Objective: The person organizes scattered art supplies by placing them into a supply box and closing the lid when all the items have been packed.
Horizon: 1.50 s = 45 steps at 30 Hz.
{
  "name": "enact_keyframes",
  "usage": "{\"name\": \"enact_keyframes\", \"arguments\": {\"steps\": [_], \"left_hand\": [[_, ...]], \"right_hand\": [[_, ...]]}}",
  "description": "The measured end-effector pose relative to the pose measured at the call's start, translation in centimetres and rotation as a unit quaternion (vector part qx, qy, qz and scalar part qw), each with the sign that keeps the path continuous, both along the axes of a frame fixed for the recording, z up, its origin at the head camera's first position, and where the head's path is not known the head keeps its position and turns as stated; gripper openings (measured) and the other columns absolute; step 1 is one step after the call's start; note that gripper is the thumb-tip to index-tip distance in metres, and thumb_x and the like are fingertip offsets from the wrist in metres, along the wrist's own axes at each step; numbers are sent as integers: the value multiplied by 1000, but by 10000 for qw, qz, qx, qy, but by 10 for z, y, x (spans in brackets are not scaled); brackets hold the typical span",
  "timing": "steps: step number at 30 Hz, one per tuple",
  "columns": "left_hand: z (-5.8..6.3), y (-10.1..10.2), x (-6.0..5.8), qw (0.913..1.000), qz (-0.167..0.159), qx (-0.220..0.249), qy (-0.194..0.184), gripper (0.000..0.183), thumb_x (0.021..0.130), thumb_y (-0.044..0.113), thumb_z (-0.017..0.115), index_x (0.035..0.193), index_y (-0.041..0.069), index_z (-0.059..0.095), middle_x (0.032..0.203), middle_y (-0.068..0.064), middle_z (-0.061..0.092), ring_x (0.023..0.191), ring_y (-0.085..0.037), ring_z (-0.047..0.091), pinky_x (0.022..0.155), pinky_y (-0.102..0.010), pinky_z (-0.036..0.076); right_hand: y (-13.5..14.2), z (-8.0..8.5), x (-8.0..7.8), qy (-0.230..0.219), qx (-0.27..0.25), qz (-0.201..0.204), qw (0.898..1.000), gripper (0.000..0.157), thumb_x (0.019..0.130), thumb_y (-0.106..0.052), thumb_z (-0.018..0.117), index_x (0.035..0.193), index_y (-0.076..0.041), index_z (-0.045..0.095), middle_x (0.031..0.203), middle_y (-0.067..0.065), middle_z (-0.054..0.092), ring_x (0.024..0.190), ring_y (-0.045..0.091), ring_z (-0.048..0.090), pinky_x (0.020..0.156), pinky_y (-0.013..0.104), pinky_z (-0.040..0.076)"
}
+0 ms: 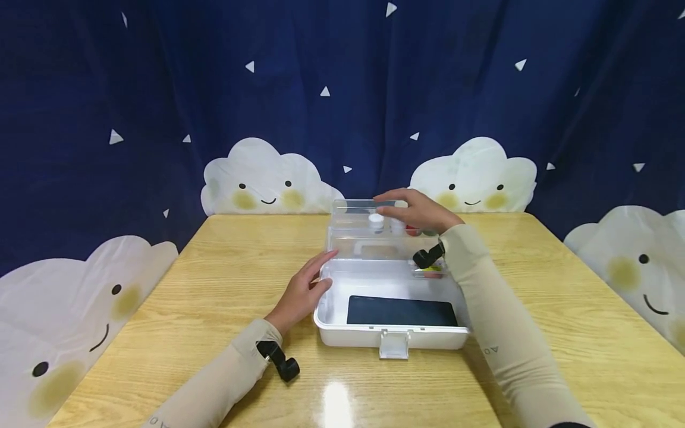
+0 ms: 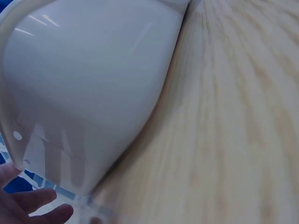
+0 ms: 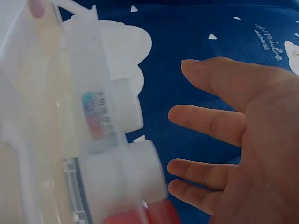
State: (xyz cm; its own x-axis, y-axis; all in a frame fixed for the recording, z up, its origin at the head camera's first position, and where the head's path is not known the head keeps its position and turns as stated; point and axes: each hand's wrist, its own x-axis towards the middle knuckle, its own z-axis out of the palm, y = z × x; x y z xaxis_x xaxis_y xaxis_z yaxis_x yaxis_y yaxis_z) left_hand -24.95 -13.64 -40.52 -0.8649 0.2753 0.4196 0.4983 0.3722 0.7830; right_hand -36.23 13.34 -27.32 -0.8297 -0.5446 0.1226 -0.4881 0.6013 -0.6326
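A white storage box (image 1: pixel 348 337) stands on the table with its clear trays (image 1: pixel 348 223) raised at the back. My left hand (image 1: pixel 302 294) is at the box's left side, thumb and fingers spread near the rim. In the left wrist view, those fingers (image 2: pixel 39 199) lie by the corner of the white wall. Over the upper tray hovers my right hand (image 1: pixel 423 211), fingers extended. A white-capped bottle (image 1: pixel 376 221) stands in that tray. From the right wrist, a white cap (image 3: pixel 149 168) and a red item (image 3: pixel 163 212) show beside the fingers, apart from them.
Inside the box lies a flat dark panel (image 1: pixel 401 311). A small clear container (image 1: pixel 430 270) with yellow and red contents sits at its back right. The front latch (image 1: pixel 393 345) hangs down. Behind the wooden table (image 1: pixel 257 255) hangs a blue curtain (image 1: pixel 299 119) with cloud shapes.
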Motion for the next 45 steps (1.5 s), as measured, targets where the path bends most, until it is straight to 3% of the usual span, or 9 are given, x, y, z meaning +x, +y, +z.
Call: {"name": "enact_keyframes", "arguments": {"steps": [6,13,16,21,23,25,34,41,45], "left_hand": [[9,-4,0,9994,315,-82,79,52,93,18,47,139,35,30,145,3,25,125,-30,38,93,-43,41],[18,-18,-8,9987,479,-5,-189,47,96,31,39,141,35,24,145,3,23,126,-28,36,98,-44,35],[32,-17,-6,9985,455,24,-291,48,96,30,38,142,27,23,145,-6,24,126,-32,35,99,-45,33],[32,-16,-26,9965,707,-83,-438,47,95,37,37,140,34,24,144,-8,27,125,-29,37,102,-44,30],[27,-17,-41,9953,805,-86,-525,46,94,43,36,139,39,24,144,-6,27,126,-28,36,102,-44,29],[29,-16,-47,9948,815,-54,-615,47,94,44,35,139,38,24,144,-7,27,126,-29,36,102,-45,28],[30,-13,-73,9841,633,963,-1349,47,95,39,34,141,31,24,145,-11,23,129,-30,30,98,-52,31],[20,-8,-83,9598,393,2076,-1846,48,96,33,36,142,23,25,144,-17,21,129,-39,26,99,-54,29],[18,-5,-83,9523,302,2275,-2014,51,95,35,36,143,21,24,146,-15,20,129,-39,25,98,-54,30]], "right_hand": [[17,8,6,-53,-64,-48,10000,48,81,-51,57,124,-32,51,133,-8,44,128,15,30,103,49,26],[47,9,14,-113,-171,-342,9992,52,81,-54,55,129,-33,47,139,-7,37,131,20,25,100,57,24],[58,4,16,-106,-252,-499,9984,55,80,-56,54,130,-34,45,141,-7,34,132,20,23,100,59,22],[68,2,27,-38,-516,-649,9965,52,85,-48,54,132,-27,45,141,-1,35,131,22,25,100,58,21],[73,-2,27,-88,-646,-722,9953,52,86,-45,54,133,-24,45,141,1,35,131,25,25,100,59,21],[80,-10,22,-179,-810,-802,9933,52,86,-46,53,133,-25,44,141,1,35,132,26,24,100,60,21],[105,-40,4,-451,-1736,-948,9792,59,86,-50,50,136,-22,40,141,1,34,129,22,29,104,51,23],[118,-57,-5,-812,-2291,-1178,9628,61,86,-50,49,137,-17,38,144,4,30,132,23,23,104,52,21],[123,-64,-8,-928,-2536,-1246,9547,62,87,-49,49,137,-14,38,144,5,29,132,25,22,104,54,20]]}}
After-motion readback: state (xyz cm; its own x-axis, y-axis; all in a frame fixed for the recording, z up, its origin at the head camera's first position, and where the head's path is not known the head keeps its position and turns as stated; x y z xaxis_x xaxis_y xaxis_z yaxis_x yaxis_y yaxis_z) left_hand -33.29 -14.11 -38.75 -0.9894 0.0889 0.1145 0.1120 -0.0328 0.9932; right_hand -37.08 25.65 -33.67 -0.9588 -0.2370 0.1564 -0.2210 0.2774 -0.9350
